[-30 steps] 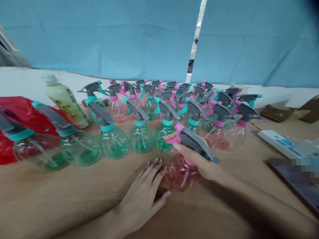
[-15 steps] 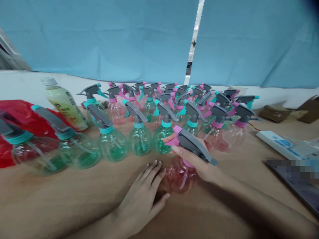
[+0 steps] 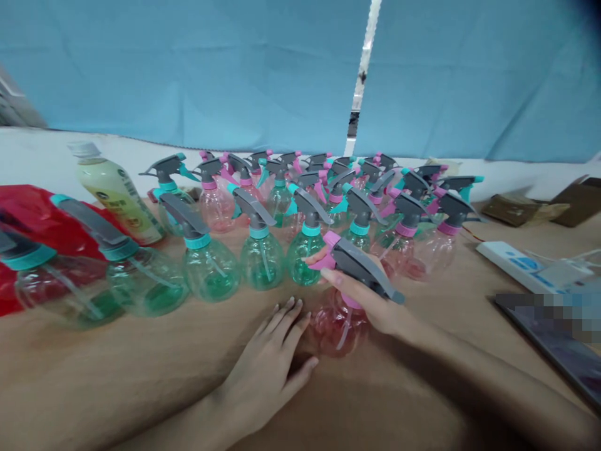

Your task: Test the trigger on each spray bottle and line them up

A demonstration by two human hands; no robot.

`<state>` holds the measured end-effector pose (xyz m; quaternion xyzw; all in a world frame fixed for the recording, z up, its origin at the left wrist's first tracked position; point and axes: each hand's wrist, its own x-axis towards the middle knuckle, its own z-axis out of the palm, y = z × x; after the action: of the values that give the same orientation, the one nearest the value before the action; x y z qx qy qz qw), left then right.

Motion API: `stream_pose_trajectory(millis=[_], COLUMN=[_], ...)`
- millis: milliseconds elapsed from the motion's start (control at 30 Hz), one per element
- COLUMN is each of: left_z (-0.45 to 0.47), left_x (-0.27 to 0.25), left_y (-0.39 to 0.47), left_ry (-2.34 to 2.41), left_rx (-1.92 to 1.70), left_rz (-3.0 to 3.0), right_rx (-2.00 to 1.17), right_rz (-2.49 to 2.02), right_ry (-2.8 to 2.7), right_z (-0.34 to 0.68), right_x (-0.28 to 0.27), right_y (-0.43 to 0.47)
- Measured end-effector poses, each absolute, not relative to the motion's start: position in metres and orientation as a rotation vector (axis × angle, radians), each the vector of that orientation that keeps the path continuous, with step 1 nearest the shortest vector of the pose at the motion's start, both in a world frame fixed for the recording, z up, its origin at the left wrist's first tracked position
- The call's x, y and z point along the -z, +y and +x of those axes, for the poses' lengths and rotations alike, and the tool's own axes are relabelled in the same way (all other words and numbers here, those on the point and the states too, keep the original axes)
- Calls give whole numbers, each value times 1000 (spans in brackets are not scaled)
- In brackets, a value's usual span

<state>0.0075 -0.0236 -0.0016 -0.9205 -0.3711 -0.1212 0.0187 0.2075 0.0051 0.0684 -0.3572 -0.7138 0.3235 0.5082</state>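
Note:
A pink spray bottle (image 3: 339, 326) with a grey and pink trigger head stands upright near the front of the wooden table. My right hand (image 3: 369, 300) is wrapped round its neck and head from the right, partly hiding them. Just left of the bottle, my left hand (image 3: 270, 351) lies on the tabletop, fingers stretched out and thumb apart, holding nothing. Behind both hands runs a row of green spray bottles with teal collars, among them a green spray bottle (image 3: 305, 254) right behind the pink one.
Several more spray bottles (image 3: 216, 203) crowd the back of the table. At left are a drink bottle (image 3: 119, 200) and a red plastic bag (image 3: 28, 213). On the right lie a power strip (image 3: 511, 263), a dark flat device (image 3: 535, 332) and a brown packet (image 3: 507, 210). A blue curtain (image 3: 211, 75) hangs behind.
The whole view has shifted slightly, so things appear a little further left and up. Both hands keep their poses, the right one still round the pink spray bottle.

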Motion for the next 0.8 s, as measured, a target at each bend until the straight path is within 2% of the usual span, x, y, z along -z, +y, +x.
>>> stream_pose_trajectory(millis=[667, 800], left_z=[5, 5], left_x=[6, 7], left_y=[-19, -19], left_ry=[-1131, -1126], left_rx=[485, 501], left_rz=[-2844, -2838], right_rx=[-679, -736], right_rz=[-846, -853], right_ry=[-1795, -1788], right_z=[209, 209], right_x=[-75, -77], right_y=[8, 8])
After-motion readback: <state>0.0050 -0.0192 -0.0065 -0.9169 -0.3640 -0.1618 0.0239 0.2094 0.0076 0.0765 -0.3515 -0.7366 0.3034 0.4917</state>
